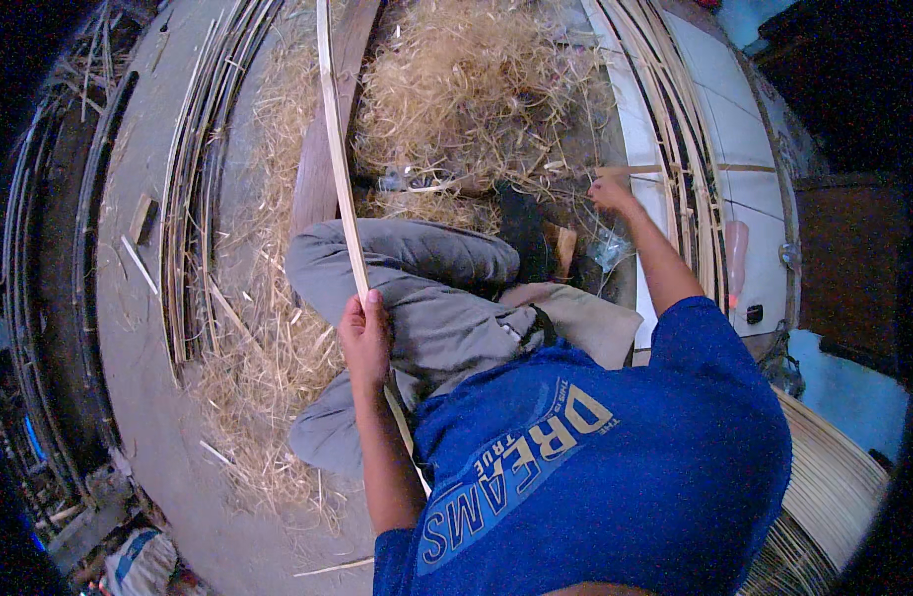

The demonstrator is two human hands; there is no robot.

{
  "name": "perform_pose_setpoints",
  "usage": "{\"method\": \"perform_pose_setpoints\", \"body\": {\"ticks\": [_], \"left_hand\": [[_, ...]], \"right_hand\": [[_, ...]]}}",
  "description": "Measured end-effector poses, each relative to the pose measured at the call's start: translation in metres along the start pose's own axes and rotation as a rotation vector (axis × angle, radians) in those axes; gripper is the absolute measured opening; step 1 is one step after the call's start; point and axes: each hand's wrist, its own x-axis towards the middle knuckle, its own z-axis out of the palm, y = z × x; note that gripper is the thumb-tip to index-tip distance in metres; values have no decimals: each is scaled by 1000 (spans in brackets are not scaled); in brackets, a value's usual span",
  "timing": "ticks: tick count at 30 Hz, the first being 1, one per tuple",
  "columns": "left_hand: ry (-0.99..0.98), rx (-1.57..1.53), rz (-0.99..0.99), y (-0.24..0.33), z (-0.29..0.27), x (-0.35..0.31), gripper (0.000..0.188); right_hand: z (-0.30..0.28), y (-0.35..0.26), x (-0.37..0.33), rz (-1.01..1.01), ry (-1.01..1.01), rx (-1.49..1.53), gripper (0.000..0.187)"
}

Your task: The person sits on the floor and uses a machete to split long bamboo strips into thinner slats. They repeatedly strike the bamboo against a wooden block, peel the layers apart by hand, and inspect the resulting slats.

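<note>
My left hand (365, 338) is closed around a long pale bamboo strip (342, 179). The strip runs from the top edge of the view, across my bent leg, and down beside my left forearm. My right hand (612, 191) is stretched out to the far right, its fingers closed. A thin light-brown strip (655, 170) lies level at its fingertips; what the fingers grip is too small to make out. Below that hand sits a crumpled clear plastic bag (607, 248), with a small wooden block (561, 248) to its left.
A heap of pale shavings (456, 89) covers the floor ahead, beside a wooden plank (322, 169). Long bamboo strips (680, 149) lie on white tiles at right, and another bundle (193, 189) lies at left. A stack of slats (834, 477) is at lower right.
</note>
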Motion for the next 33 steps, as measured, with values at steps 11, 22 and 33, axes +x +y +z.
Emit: {"method": "perform_pose_setpoints", "body": {"ticks": [11, 22, 33], "left_hand": [[17, -10, -4, -1, -3, -1, 23], [6, -37, -19, -5, -5, -2, 24], [29, -8, -31, -2, -5, -5, 25]], "right_hand": [[29, -78, -24, 195, 463, -16, 24], [-76, -113, -99, -246, 675, 412, 8], [-121, -98, -83, -129, 495, 787, 23]]}}
